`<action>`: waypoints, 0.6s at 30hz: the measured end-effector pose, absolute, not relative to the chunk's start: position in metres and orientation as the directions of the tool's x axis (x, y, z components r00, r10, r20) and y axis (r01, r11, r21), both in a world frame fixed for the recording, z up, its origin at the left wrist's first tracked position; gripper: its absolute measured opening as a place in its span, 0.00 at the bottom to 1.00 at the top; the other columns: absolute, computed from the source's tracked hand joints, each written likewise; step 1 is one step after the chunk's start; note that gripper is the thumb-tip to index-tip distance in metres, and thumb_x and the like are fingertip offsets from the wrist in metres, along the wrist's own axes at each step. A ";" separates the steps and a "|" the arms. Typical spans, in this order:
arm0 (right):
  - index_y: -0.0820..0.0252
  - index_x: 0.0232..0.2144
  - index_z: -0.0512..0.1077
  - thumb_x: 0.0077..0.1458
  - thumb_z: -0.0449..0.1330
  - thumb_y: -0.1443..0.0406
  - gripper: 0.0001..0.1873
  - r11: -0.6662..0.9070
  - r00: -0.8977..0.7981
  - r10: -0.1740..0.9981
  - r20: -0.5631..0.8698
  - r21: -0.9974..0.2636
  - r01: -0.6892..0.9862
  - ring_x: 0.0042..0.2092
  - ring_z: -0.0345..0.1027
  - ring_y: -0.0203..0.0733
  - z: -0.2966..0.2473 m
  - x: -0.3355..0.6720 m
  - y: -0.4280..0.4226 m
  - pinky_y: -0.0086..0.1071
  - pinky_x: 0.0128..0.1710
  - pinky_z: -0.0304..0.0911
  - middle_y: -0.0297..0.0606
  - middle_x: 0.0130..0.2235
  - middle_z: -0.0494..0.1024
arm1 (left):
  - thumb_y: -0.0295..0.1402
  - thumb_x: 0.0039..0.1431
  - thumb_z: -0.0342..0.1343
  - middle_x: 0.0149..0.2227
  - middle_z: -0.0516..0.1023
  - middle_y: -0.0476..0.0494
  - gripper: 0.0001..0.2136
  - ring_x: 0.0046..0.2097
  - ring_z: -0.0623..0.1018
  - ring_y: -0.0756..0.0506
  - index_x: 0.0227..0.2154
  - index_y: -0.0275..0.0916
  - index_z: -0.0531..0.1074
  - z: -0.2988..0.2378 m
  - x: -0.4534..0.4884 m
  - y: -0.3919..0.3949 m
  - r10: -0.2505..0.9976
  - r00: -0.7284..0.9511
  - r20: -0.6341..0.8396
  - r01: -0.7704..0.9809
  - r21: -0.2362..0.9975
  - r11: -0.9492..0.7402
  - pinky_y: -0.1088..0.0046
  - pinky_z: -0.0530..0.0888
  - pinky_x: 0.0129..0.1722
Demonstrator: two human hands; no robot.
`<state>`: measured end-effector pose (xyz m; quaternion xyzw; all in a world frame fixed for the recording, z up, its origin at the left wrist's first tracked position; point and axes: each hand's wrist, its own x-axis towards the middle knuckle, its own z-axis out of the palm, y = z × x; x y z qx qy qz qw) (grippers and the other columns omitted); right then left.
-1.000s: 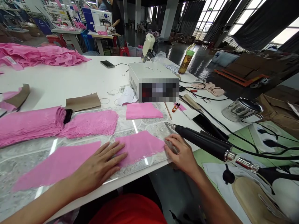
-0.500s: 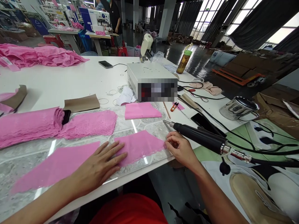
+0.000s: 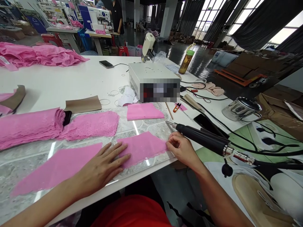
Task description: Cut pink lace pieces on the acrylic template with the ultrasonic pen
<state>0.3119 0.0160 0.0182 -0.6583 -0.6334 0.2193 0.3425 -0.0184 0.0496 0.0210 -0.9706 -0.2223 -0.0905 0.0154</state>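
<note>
My left hand [image 3: 104, 165] lies flat, fingers stretched, across a pink fabric piece [image 3: 142, 146] with a scalloped lower edge. At that piece's right corner, my right hand [image 3: 180, 146] pinches the edge between thumb and forefinger. Another pink fabric panel [image 3: 54, 168] spreads out to the left, partly under my left hand and wrist. Above the right hand sits a black handheld tool [image 3: 203, 138] with a pointed metal tip and a cable. A small pile of cut pink fabric [image 3: 145, 112] rests just beyond the piece.
Behind stands a grey metal box [image 3: 153, 71] with a blurred front. Stacked pink lace pieces [image 3: 30, 127] and a brown card [image 3: 83, 104] lie left. Orange thread snips [image 3: 176, 107], a black phone [image 3: 209, 126], cables and a lidded clear mug [image 3: 241, 109] are right.
Both hands keep almost the same place on the pink fabric piece. The view has shifted very slightly; nothing has been taken up or let go.
</note>
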 end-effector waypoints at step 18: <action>0.57 0.24 0.66 0.51 0.58 0.64 0.06 0.053 0.161 0.959 0.234 -0.705 0.707 0.27 0.60 0.34 0.013 0.323 0.000 0.30 0.29 0.58 0.32 0.28 0.70 | 0.40 0.71 0.41 0.65 0.61 0.48 0.20 0.67 0.57 0.43 0.63 0.46 0.60 0.022 -0.010 0.054 0.420 0.879 0.224 0.431 -0.002 -0.902 0.57 0.48 0.68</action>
